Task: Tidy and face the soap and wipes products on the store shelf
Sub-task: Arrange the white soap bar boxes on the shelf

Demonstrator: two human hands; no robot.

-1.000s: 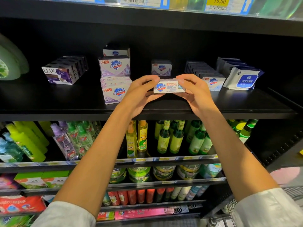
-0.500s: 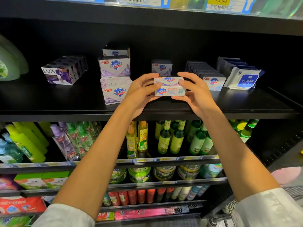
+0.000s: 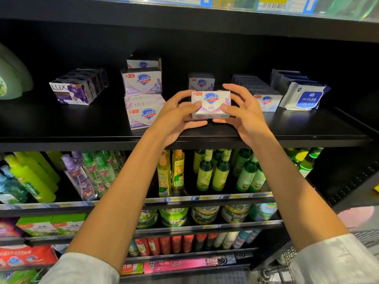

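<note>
A white and lilac Safeguard soap box (image 3: 210,103) stands upright near the front middle of the black shelf (image 3: 287,128), its logo face toward me. My left hand (image 3: 176,117) grips its left end and my right hand (image 3: 244,113) grips its right end. Another Safeguard box (image 3: 201,82) sits behind it. To the left stands a stack of two larger Safeguard boxes (image 3: 143,97). A row of Lux soap boxes (image 3: 71,92) lies farther left. On the right are a row of Safeguard boxes (image 3: 266,101) and blue-labelled wipes packs (image 3: 305,97).
The upper shelf edge with price tags (image 3: 272,3) hangs close above. Below, green and yellow bottles (image 3: 213,171) fill the lower shelves. A pale green item (image 3: 12,78) sits at the far left. A wire cart (image 3: 287,263) stands at bottom right.
The soap box has been tipped from lying flat, narrow side toward me, to standing on its edge with the big front face showing. Both hands stayed on its ends.
</note>
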